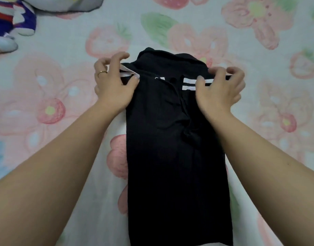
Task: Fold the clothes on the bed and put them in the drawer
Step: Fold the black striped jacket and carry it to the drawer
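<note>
Evidently soft, light and limp, the black garment [170,153] is laid lengthwise on the bed [46,107] from the bottom centre of the frame upward, and is best taken at its folded edges. At mid-frame its white-striped sleeves [189,84] are pinched, one by the left hand [113,87], one by the right hand [221,93]. A plush toy [14,20] is seen upper left.
</note>
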